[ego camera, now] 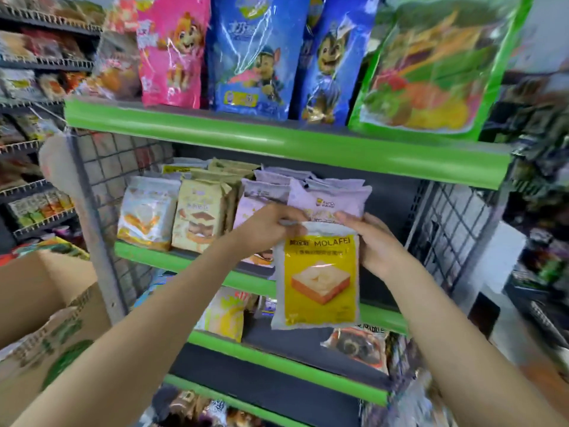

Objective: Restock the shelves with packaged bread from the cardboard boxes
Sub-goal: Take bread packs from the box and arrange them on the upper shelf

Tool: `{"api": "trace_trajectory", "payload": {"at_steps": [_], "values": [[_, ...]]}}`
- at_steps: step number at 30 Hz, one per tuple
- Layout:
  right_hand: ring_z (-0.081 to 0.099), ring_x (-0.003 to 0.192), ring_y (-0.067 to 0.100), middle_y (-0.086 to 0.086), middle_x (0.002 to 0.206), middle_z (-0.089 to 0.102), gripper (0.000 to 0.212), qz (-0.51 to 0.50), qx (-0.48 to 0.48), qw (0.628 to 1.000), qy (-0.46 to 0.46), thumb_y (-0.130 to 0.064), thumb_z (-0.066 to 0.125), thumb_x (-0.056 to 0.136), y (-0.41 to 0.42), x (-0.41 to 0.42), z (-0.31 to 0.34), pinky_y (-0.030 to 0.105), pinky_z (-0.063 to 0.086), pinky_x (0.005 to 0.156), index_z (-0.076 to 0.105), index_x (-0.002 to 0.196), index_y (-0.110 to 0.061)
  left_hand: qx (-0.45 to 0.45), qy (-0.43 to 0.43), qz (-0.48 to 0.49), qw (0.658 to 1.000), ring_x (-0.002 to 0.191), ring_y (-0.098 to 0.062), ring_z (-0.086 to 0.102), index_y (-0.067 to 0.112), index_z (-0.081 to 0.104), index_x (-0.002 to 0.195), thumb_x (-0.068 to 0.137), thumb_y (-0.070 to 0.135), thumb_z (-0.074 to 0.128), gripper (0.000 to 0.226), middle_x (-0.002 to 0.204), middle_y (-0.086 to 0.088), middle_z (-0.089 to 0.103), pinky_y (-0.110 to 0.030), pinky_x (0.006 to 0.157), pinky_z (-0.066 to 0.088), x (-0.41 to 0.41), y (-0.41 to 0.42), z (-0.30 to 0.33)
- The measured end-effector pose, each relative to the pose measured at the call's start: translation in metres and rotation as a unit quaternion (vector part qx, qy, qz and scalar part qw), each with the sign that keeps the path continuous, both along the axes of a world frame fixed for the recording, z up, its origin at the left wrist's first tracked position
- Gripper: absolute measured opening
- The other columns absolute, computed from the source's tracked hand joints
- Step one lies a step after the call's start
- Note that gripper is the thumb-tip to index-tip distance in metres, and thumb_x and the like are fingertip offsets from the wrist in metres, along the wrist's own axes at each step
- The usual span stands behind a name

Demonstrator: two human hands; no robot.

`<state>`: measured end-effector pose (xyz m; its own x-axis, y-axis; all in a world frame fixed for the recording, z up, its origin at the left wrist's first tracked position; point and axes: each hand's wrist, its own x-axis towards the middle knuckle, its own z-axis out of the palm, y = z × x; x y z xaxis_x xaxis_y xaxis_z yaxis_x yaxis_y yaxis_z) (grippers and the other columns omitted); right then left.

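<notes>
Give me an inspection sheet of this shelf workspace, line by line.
Surface: green-edged middle shelf, bare dark space at its right end.
Job's things: yellow MOLAFEI bread packet held in front of the shelf; printed brown cardboard box at lower left.
Clutter: cartoon-dog snack bags on the shelf above.
Hands: left hand pinches the packet's top left corner; right hand grips its right edge.
Cables: nothing seen.
Surroundings: wire-grid side panels, blurred stocked aisles.

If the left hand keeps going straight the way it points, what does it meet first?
Likely the lilac bread packet standing on the shelf just beyond the left hand, which pinches the yellow packet; depth is unclear.
</notes>
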<state>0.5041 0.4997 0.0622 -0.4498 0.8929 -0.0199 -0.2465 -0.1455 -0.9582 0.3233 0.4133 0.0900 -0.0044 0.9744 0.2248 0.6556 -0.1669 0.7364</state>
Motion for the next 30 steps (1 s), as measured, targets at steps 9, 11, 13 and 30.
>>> {"api": "trace_trajectory", "payload": {"at_steps": [9,11,13,30], "values": [[0.064,0.091,0.028,0.01,0.099,0.069,0.02,-0.126,0.099,0.982,-0.1,-0.006,0.066,0.082,0.04,-0.004,-0.017,0.042,0.052,0.085,0.064,0.101,-0.012,0.029,0.197,0.018,0.98,0.1,-0.029,0.06,0.001,0.066,0.103,0.094,0.015,0.054,0.021,0.104,-0.016,0.067,-0.029,0.081,0.04,0.004,0.016,0.0],[0.061,0.083,0.022,0.005,0.09,0.066,0.022,-0.15,0.089,0.977,-0.125,0.005,0.052,0.088,0.045,-0.01,-0.028,0.033,0.05,0.074,0.06,0.098,-0.013,0.033,0.197,0.023,0.98,0.098,-0.031,0.059,-0.002,0.065,0.101,0.094,0.015,0.053,0.022,0.103,-0.018,0.066,-0.033,0.083,0.042,0.004,0.017,0.003],[0.058,0.086,0.021,0.004,0.09,0.064,0.02,-0.174,0.088,0.97,-0.144,0.003,0.051,0.087,0.051,-0.012,-0.039,0.028,0.045,0.072,0.057,0.095,-0.014,0.035,0.195,0.032,0.98,0.093,-0.027,0.058,-0.004,0.064,0.099,0.095,0.013,0.052,0.022,0.099,-0.017,0.065,-0.031,0.074,0.039,0.004,0.018,0.008],[0.062,0.098,0.01,-0.006,0.109,0.064,0.058,-0.076,0.227,0.943,-0.231,-0.018,0.078,0.075,0.007,0.016,-0.04,0.03,0.05,0.089,0.048,0.124,-0.018,0.054,0.158,0.081,0.983,0.105,-0.028,0.058,0.007,0.065,0.11,0.095,0.017,0.053,0.022,0.11,-0.016,0.066,-0.022,0.066,0.027,0.031,0.065,0.003]]}}
